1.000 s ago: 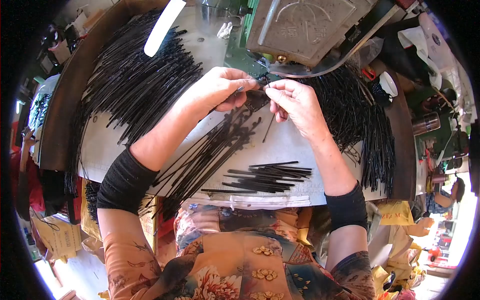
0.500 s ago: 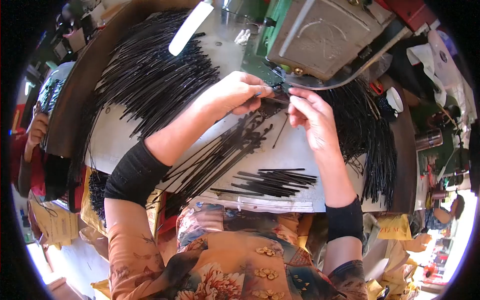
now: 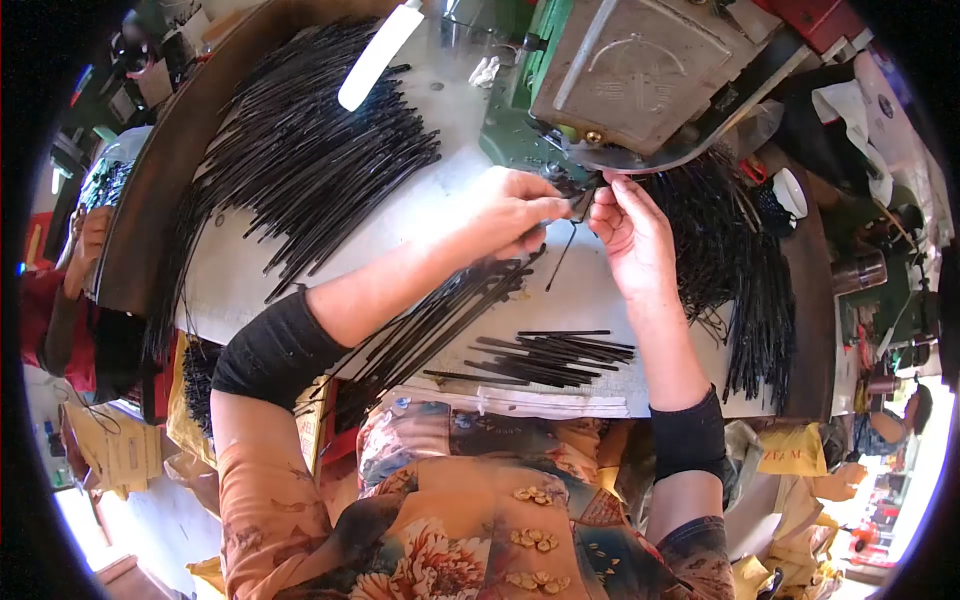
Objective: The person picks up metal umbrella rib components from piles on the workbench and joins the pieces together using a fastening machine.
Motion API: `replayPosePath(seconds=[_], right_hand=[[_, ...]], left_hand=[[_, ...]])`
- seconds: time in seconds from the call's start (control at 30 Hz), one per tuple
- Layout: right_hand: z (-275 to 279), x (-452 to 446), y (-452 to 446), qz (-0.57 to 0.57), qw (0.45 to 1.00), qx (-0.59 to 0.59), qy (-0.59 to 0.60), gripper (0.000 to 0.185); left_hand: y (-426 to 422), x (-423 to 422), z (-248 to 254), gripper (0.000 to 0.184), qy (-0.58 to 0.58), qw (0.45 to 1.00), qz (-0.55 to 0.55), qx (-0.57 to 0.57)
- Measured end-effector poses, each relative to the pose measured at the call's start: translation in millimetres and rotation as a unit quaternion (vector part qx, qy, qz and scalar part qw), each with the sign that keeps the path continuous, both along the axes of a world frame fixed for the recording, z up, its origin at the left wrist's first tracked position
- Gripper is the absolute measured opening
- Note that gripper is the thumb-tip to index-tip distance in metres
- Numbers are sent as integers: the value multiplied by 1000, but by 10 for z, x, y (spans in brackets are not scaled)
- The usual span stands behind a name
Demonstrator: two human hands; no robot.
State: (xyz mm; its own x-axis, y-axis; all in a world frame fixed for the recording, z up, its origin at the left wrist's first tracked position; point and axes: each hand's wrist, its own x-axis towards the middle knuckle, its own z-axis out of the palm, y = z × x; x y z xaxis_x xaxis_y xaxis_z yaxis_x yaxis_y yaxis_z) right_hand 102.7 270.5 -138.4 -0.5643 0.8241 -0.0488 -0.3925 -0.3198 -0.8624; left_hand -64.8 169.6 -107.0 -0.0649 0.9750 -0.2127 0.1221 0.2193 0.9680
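My left hand (image 3: 512, 208) is closed beside the machine's working end, its fingertips on something dark that is too small to make out. Close by on the right, my right hand (image 3: 632, 222) has its fingers pinched just under the curved metal arm; what they hold is hidden. A thin black strip (image 3: 562, 256) hangs down between the hands. Below my left forearm lie long black strips with looped ends (image 3: 440, 315). Short flat black strips (image 3: 555, 358) rest near the table's front edge. A big pile of black strips (image 3: 320, 140) is at the left.
The green and grey machine (image 3: 640, 80) stands at the back, with a white lamp tube (image 3: 380, 55) to its left. More black strips (image 3: 750, 290) hang at the right, near a white cup (image 3: 789, 193). Another person's hand (image 3: 90, 235) shows at the far left.
The view has shifted, so the machine sits farther right in it. My left hand has turned over more at the work, and my right fingers have risen nearer the metal arm.
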Motion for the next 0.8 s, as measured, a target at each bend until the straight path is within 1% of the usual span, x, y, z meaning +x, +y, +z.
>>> replayPosePath(seconds=[0.03, 0.1, 0.17, 0.23, 0.3, 0.4, 0.43, 0.5, 0.57, 0.63, 0.77, 0.8], right_hand=[[-4, 15, 5, 1, 1000, 9, -14, 20], [-14, 23, 21, -8, 998, 39, -53, 21], [-16, 28, 49, -33, 997, 39, -65, 22], [21, 58, 89, -30, 997, 42, -61, 21], [-7, 109, 165, -21, 998, 43, -34, 20], [-29, 130, 222, -35, 999, 25, -2, 20], [-38, 142, 235, -39, 999, 20, 11, 19], [-57, 148, 256, -30, 999, 7, 30, 19], [-73, 135, 259, -30, 999, 0, 34, 19], [-87, 123, 253, -16, 999, 3, 29, 19], [-74, 88, 198, 3, 1000, 13, 24, 20], [-74, 90, 192, 11, 1000, 10, 17, 20]], left_hand=[[2, 36, -35, 28, 16, 1000, 0, 14], [18, 82, -107, 32, -11, 999, -15, 26], [4, 157, -124, 34, -19, 999, -12, 37], [-40, 129, -79, 35, 153, 982, -47, 97], [-102, 119, -147, 28, 215, 951, -10, 221], [-142, -25, -214, 22, 259, 925, -2, 279], [-168, -121, -202, 21, 325, 908, 16, 264], [-323, -389, 75, 18, 451, 861, 52, 229], [-322, -781, -7, 18, 551, 783, 125, 262], [-345, -1074, -49, 20, 590, 775, 141, 177], [-368, -1149, -157, 20, 608, 777, 102, 128], [-363, -1097, -130, 20, 580, 800, 101, 117]])
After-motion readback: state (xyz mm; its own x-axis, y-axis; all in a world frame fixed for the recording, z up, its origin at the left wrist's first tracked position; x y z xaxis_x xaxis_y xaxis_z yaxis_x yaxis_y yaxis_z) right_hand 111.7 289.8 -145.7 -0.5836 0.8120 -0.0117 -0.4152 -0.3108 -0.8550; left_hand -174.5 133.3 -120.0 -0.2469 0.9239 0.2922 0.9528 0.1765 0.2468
